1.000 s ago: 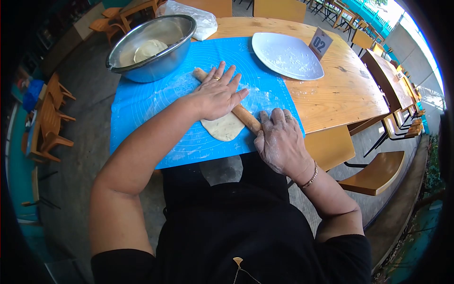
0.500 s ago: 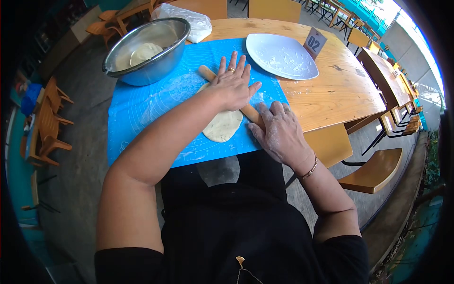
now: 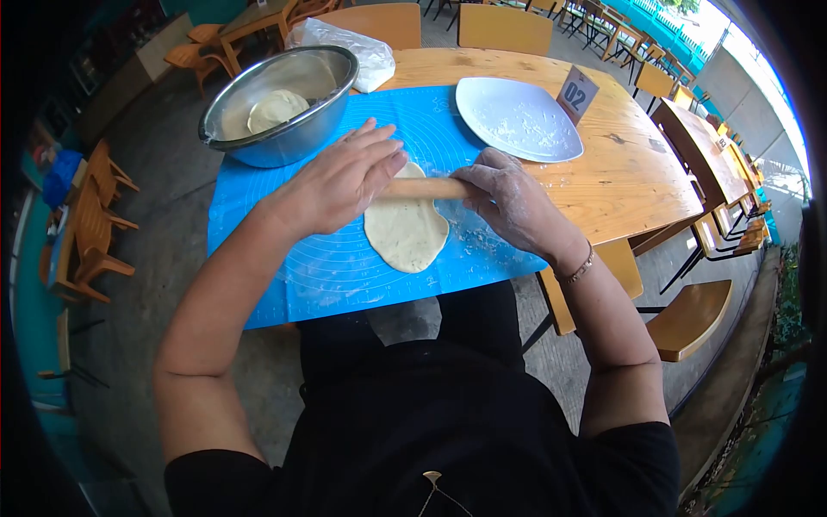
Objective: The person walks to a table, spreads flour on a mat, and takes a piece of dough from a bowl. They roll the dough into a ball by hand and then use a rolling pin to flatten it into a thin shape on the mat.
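Rolling pin point(image 3: 426, 188) now crosswise, seemingly aloft

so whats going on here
A person is rolling out a flat oval of dough on a blue mat with a wooden rolling pin. The left hand lies flat over one end of the pin, and the right hand curls over the other. The pin lies across the far part of the dough. A metal bowl holding another dough piece and a floured white plate sit further back.
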`<state>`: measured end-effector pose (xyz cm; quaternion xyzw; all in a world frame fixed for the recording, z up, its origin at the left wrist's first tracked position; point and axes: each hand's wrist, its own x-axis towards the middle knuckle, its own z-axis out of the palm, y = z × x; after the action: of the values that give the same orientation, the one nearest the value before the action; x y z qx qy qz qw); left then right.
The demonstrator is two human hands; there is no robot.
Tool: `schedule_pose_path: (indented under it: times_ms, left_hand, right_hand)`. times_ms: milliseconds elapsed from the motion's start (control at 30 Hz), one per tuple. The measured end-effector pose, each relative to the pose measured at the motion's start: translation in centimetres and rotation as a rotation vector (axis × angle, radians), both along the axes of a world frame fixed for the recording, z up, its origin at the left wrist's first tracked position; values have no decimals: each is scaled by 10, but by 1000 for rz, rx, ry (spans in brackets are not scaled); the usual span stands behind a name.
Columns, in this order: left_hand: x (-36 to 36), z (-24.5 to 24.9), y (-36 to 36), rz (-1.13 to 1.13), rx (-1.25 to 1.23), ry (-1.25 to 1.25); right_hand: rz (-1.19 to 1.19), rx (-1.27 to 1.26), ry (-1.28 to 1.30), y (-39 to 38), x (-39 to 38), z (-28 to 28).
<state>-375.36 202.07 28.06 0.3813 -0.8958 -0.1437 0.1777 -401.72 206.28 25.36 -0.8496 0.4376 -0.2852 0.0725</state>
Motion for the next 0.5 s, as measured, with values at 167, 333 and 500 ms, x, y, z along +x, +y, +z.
schedule_pose_path:
  times_ms: [167, 333, 500]
  left_hand:
    - [19, -38, 2, 6, 23, -160]
    - [22, -64, 8, -54, -287, -241]
    - [20, -67, 10, -82, -256, -233]
  right_hand:
    - [16, 58, 59, -40, 10, -19]
    - [1, 131, 56, -41, 14, -24]
    - [-78, 132, -27, -30, 18, -25]
